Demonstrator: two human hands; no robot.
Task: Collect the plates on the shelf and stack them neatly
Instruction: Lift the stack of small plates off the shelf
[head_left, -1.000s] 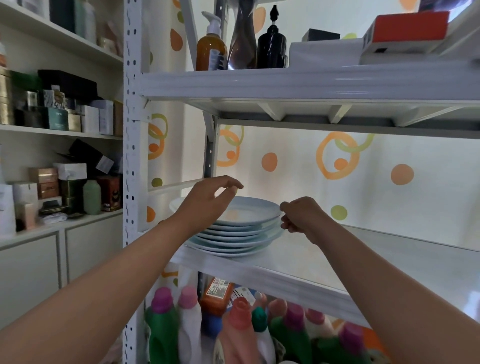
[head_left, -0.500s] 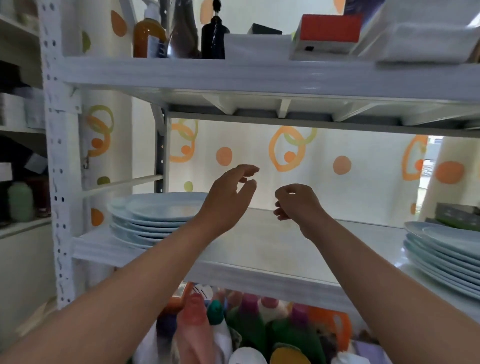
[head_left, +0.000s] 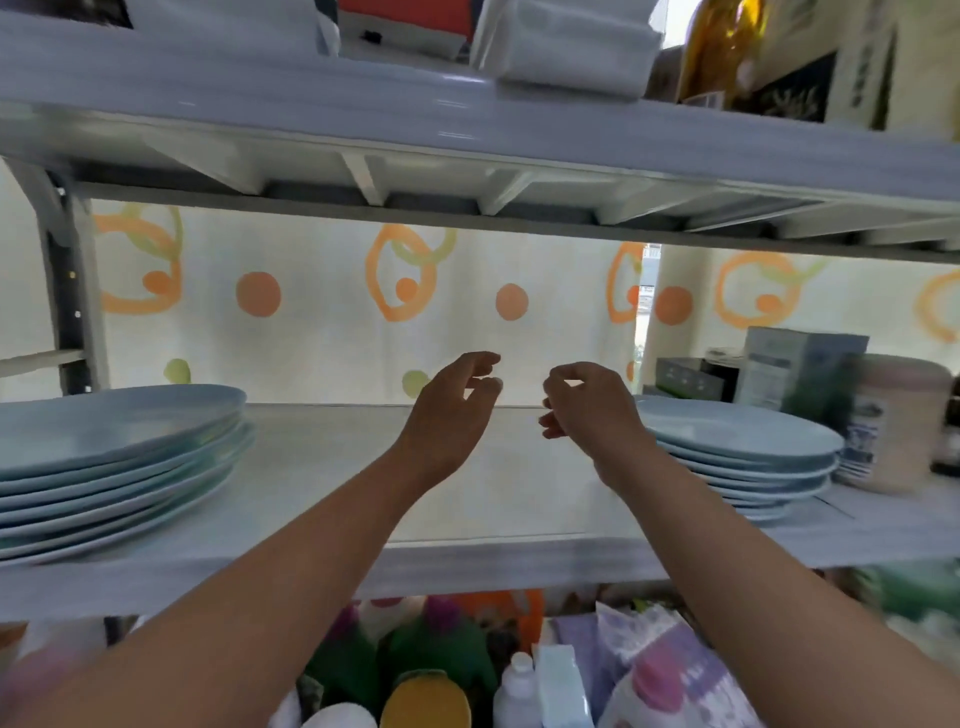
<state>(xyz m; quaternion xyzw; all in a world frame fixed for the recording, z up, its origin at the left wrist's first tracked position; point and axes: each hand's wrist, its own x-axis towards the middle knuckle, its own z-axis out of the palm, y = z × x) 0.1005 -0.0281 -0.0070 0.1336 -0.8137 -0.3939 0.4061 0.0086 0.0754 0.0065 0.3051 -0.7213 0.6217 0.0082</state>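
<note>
Pale blue and glossy, the left stack (head_left: 114, 452) of plates sat at the left end of the white shelf (head_left: 467, 566), big in view & a bit uneven (rims not lined up). The right stack (head_left: 743, 452) sat toward the right end, looking tidier.

Both arms reached in over the bare middle of the shelf, between the stacks. The left hand (head_left: 447, 415) was raised w/ fingers loosely curved, thumb apart from them, gripping nothing. The right hand (head_left: 592, 410) had its fingers curled in more, also w/ nothing in it, near the right stack's left rim.

Behind hung a cream curtain (head_left: 322, 332) w/ orange dots & rings. A pinkish jar (head_left: 893, 421) & some boxes (head_left: 795, 364) stood close by the right stack, on its right & behind. The upper shelf (head_left: 467, 130) ran overhead; bottles (head_left: 431, 696) crowded the level below.
</note>
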